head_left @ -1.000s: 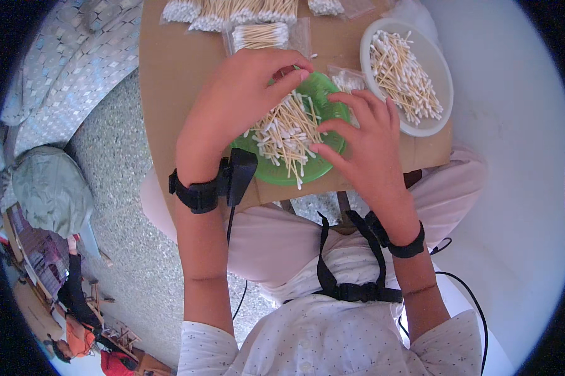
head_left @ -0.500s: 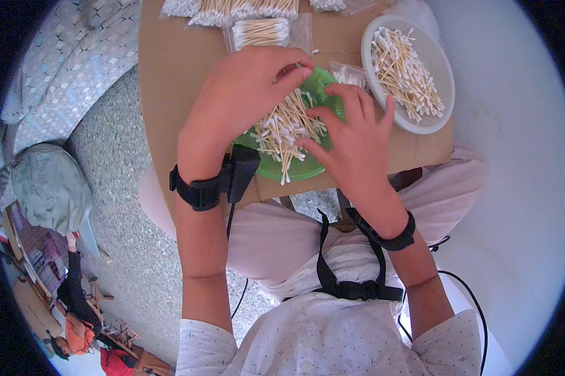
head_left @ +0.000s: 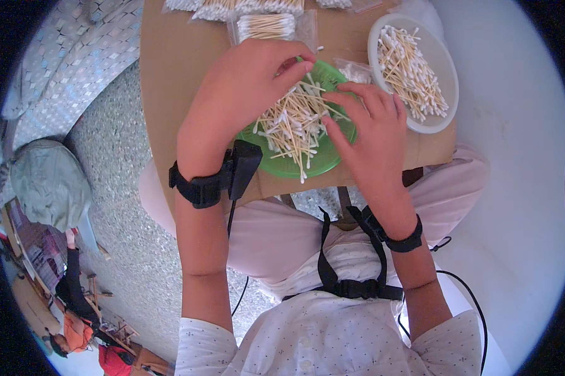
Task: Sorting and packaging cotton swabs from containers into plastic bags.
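A green plate-like tray [head_left: 323, 161] near the table's front edge holds a loose heap of cotton swabs [head_left: 293, 122]. My left hand [head_left: 248, 81] arches over the tray's left side. Its thumb and forefinger come together near the far rim; whatever is between them is too small to make out. Over the right side of the heap is my right hand [head_left: 378, 122], fingers bent and thumb held apart from the forefinger. Its fingertips are close to a few swabs at the heap's edge, with no swab visibly gripped.
A white bowl [head_left: 455, 94] of cotton swabs stands at the right on the brown table [head_left: 176, 94]. Behind the tray lies a clear bag of swabs [head_left: 267, 26], with more swab bundles [head_left: 251, 7] at the far edge. Another small bag [head_left: 356, 72] sits beside the bowl.
My right hand has moved slightly right, and its thumb has drawn back from the heap. The swabs under it have shifted. My left hand has barely moved.
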`<state>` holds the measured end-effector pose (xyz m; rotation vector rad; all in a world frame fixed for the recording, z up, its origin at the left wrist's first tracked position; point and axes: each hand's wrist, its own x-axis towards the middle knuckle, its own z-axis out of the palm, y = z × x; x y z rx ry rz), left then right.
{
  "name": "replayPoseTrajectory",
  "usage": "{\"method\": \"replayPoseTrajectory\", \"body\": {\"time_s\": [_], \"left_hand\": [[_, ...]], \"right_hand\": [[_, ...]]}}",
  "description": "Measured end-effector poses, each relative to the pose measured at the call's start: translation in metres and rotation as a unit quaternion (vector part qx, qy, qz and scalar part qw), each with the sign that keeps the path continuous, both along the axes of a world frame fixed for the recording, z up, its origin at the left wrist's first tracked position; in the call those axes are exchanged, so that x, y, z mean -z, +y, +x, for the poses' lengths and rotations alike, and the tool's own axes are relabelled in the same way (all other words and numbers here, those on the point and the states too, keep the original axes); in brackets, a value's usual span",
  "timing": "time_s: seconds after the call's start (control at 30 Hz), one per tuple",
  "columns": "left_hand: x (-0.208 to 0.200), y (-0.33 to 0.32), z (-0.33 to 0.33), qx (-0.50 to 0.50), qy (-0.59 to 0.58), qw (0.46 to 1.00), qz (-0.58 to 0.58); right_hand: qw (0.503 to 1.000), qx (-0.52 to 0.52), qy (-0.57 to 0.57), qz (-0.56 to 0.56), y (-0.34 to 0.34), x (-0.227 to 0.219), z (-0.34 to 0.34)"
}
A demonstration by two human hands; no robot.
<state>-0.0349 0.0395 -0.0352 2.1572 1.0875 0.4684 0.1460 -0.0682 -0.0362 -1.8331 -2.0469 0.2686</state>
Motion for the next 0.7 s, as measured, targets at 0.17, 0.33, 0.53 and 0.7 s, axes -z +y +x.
{"method": "replayPoseTrajectory", "body": {"time_s": [0.17,0.33,0.53,0.7], "left_hand": [[-0.003,-0.001,0.0,-0.009,-0.002,1.0,0.009],[0.0,0.0,-0.001,-0.007,0.012,0.999,0.035],[0.002,0.0,-0.001,-0.014,-0.005,1.0,0.021],[0.002,0.0,0.0,-0.011,0.011,0.999,0.029]], "right_hand": [[0.998,-0.028,-0.059,0.009,-0.002,0.009,-0.003],[0.996,-0.033,-0.082,0.004,-0.002,0.012,-0.01],[0.997,-0.016,-0.071,0.027,-0.001,0.017,-0.014],[0.997,-0.028,-0.07,0.006,0.0,0.015,-0.013]]}}
